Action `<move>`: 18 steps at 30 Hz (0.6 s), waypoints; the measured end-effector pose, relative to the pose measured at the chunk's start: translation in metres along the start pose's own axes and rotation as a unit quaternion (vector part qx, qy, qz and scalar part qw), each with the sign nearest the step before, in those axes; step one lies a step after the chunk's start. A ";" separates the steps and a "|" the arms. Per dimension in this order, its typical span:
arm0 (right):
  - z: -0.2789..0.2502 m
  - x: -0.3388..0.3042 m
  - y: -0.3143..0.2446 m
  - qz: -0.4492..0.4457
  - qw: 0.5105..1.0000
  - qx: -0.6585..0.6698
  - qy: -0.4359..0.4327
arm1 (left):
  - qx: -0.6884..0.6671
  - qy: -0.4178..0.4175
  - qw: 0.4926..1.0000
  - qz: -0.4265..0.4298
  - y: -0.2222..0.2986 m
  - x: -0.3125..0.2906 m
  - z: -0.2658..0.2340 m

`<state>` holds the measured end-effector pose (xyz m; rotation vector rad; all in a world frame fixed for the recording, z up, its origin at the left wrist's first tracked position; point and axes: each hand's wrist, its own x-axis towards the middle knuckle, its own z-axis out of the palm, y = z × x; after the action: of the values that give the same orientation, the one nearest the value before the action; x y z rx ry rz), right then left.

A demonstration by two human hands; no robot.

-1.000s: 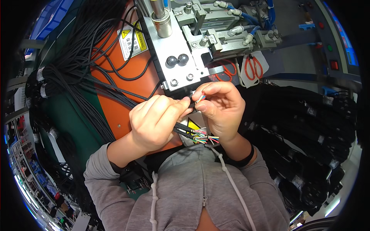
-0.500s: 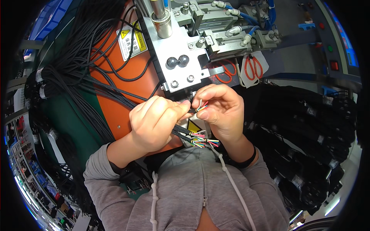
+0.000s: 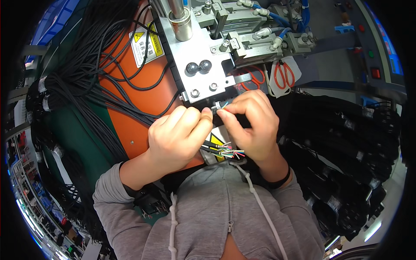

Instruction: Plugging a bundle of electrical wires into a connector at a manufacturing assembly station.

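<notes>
My left hand (image 3: pixel 177 138) is closed around black cables whose stripped ends fan out as thin coloured wires (image 3: pixel 227 152) below my fists. My right hand (image 3: pixel 251 123) pinches a small cable end (image 3: pixel 220 106) with its fingertips, right against the thumb of my left hand. Both hands sit just under the lower edge of a grey metal machine block (image 3: pixel 197 65) with two dark round knobs (image 3: pixel 198 67).
An orange machine panel (image 3: pixel 143 91) with a yellow warning label lies left of the block. Bundles of black cables (image 3: pixel 78 86) hang at the left, and more (image 3: pixel 346 143) fill the right. Red-handled scissors (image 3: pixel 284 74) hang by the machine. Blue hoses run along the top.
Both hands have risen a little toward the lower edge of the metal block. My right fingers have shifted their pinch on the cable end.
</notes>
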<state>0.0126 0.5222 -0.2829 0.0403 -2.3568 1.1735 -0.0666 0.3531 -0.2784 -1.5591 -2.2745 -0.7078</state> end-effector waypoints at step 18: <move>0.013 -0.006 0.021 0.041 0.998 -0.037 -0.015 | 0.016 -0.081 0.996 0.017 0.003 -0.002 0.002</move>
<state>0.0074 0.5242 -0.3072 -0.0667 -2.4475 1.1289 -0.0632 0.3535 -0.2803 -1.6916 -2.3552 -0.5514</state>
